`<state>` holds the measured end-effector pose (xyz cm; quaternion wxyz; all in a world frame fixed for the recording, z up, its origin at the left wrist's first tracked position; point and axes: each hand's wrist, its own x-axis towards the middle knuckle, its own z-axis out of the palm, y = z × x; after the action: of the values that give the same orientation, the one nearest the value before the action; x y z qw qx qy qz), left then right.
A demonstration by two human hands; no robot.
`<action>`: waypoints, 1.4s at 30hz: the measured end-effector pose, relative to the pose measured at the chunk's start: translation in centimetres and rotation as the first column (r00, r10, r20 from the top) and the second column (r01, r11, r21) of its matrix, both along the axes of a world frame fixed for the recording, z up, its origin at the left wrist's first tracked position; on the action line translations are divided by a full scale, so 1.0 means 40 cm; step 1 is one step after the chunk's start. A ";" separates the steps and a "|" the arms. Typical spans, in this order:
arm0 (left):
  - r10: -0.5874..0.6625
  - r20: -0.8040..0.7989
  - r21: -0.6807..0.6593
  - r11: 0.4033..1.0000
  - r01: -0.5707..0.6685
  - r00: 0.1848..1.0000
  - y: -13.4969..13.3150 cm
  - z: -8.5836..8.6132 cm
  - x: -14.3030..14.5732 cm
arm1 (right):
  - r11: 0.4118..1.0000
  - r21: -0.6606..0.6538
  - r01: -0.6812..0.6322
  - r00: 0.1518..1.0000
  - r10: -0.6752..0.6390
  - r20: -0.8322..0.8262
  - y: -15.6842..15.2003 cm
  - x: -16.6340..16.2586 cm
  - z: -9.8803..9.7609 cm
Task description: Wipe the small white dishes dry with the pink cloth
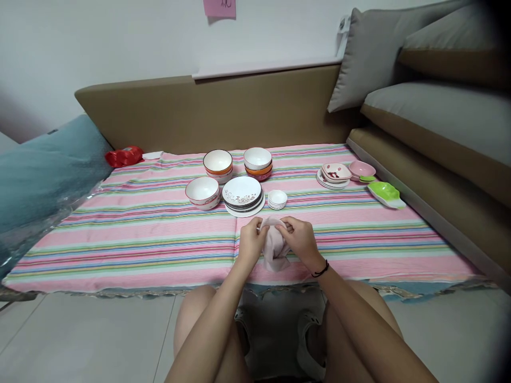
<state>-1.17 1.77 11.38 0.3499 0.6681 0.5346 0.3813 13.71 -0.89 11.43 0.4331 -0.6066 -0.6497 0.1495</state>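
My left hand (250, 242) and my right hand (302, 239) are held together over the near edge of a pink striped cloth (159, 234). Both grip a pale pink cloth (274, 246) bunched between them, fingers pinched on its top edge. Just beyond the hands stand a stack of plates (242, 194) with a floral pattern and a small stack of white saucers (277, 199). A black band circles my right wrist.
Bowls stand behind: a white bowl (203, 192), two orange-and-white stacks (217, 164) (257, 161). At right lie pink dishes (334, 174), a pink bowl (362, 170) and a green dish (385, 194). A red bag (124, 156) lies far left. Sofa cushions (431, 114) rise right.
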 end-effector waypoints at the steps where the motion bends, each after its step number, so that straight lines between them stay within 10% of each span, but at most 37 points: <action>1: 0.000 0.022 -0.012 1.000 0.001 1.000 0.002 -0.004 0.000 | 1.000 -0.003 -0.009 1.000 0.009 -0.019 0.000 0.000 0.000; 8: -0.001 0.089 -0.039 0.999 0.005 0.996 0.005 -0.006 -0.004 | 1.000 -0.018 -0.019 0.993 0.017 -0.120 0.002 -0.003 0.001; 24: 0.070 -0.551 0.131 0.991 0.004 0.832 -0.016 0.028 0.006 | 1.000 0.017 -0.026 0.999 0.026 0.028 0.001 -0.006 0.013; 38: -0.019 -0.269 0.219 0.972 0.081 0.963 0.000 0.050 -0.008 | 0.994 0.066 0.088 0.996 -0.088 0.001 0.011 0.030 0.021; 42: -0.209 -0.195 0.083 0.970 0.228 0.958 -0.010 0.070 -0.011 | 0.990 0.064 0.124 0.988 -0.118 -0.099 0.018 0.042 0.011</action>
<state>-1.61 1.38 14.19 0.3035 0.7729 0.4669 0.3041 15.39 -0.15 11.86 0.4929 -0.6215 -0.5951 0.1288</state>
